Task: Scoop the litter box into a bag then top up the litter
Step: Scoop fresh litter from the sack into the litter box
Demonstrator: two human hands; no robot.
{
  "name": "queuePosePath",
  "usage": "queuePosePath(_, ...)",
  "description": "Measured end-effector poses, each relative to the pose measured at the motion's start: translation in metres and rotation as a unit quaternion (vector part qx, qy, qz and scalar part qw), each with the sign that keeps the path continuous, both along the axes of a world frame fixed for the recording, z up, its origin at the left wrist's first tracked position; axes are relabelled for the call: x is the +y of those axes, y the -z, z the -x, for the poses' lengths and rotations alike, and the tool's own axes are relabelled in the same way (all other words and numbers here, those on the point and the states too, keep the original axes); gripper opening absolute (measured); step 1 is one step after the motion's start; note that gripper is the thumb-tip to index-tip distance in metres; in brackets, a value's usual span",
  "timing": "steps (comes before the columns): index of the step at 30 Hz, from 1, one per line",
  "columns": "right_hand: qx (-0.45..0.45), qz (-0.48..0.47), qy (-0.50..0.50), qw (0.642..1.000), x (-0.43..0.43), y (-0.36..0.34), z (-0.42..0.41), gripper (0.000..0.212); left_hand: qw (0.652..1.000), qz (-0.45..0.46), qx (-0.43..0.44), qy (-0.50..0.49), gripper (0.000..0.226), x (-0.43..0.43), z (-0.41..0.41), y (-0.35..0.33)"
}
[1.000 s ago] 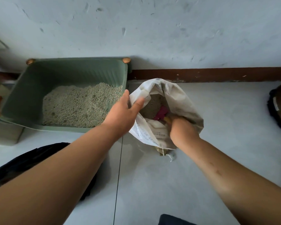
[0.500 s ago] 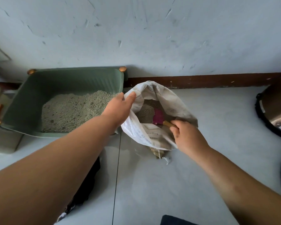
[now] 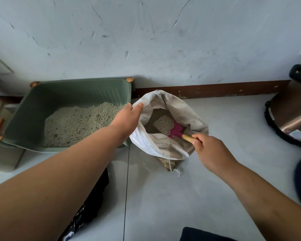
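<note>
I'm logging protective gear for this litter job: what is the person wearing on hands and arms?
Nothing: the left hand and right hand are bare, without gloves. The left forearm and right forearm are uncovered; no sleeve, watch or bracelet shows.

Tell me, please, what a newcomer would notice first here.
The pink scoop, heaped with pale litter, sits inside the open white sack at centre; the right hand grips its wooden handle while the left hand holds the sack's rim. Left of the sack, a green litter box holds a mound of litter.
</note>
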State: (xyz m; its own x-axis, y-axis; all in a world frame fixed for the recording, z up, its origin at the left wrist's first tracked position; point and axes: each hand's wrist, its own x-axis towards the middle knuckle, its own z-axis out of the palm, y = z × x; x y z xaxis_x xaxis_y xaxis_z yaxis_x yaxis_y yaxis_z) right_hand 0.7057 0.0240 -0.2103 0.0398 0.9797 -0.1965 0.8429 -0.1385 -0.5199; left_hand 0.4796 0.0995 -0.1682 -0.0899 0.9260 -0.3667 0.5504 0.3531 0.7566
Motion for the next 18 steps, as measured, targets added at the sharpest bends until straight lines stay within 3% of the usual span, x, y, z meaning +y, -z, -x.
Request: queuePosePath(18, 0.065, -0.003, 0.041, 0.997, -0.027, -0.012, -0.011, 0.031, 0.999, -0.011, 0.024, 0.044, 0.057, 0.004, 0.012, 0.001)
